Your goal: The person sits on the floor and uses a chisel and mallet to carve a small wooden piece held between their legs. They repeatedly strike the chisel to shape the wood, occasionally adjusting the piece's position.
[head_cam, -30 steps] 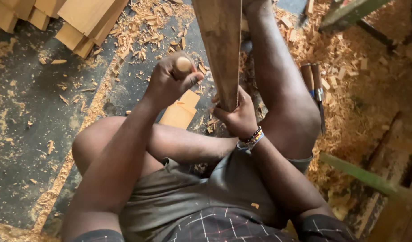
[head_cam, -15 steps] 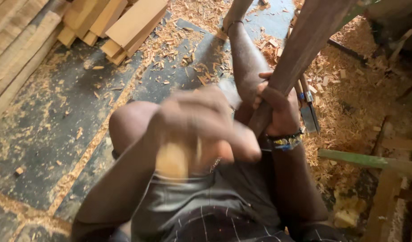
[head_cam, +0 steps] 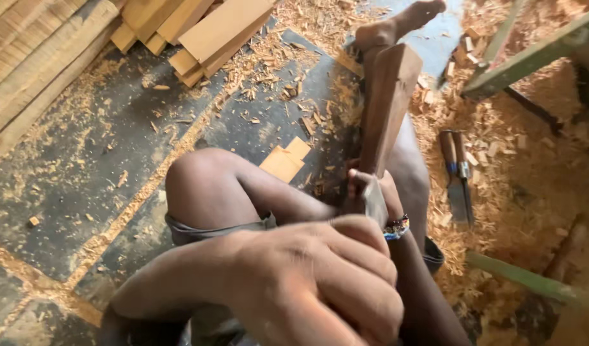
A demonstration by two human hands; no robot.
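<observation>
Looking down from the head camera, I see my left hand (head_cam: pixel 320 288) large and close in the lower middle of the frame, curled into a tight fist; whatever it grips is hidden inside the fingers, so I cannot tell what it holds. Just above it, at the centre, my right hand (head_cam: pixel 370 192) is wrapped around the lower end of a wooden plank (head_cam: pixel 387 106), a beaded bracelet (head_cam: pixel 397 226) on its wrist. The plank stands tilted, rising toward the upper middle of the frame, where its top end sits against my bare foot (head_cam: pixel 397 25). My bent knee (head_cam: pixel 201 176) lies left of centre.

Right of the plank, two chisels (head_cam: pixel 458 176) lie side by side in the wood shavings (head_cam: pixel 518 166), which blanket the right side of the frame. A small flat offcut (head_cam: pixel 283 161) rests on the dark floor (head_cam: pixel 70 160) just above the knee. In the upper left, cut boards (head_cam: pixel 205 32) are stacked on the floor, with a ribbed pale surface at the far left edge. A green-painted bar (head_cam: pixel 531 54) crosses the upper right corner, and another green piece (head_cam: pixel 525 279) lies at lower right.
</observation>
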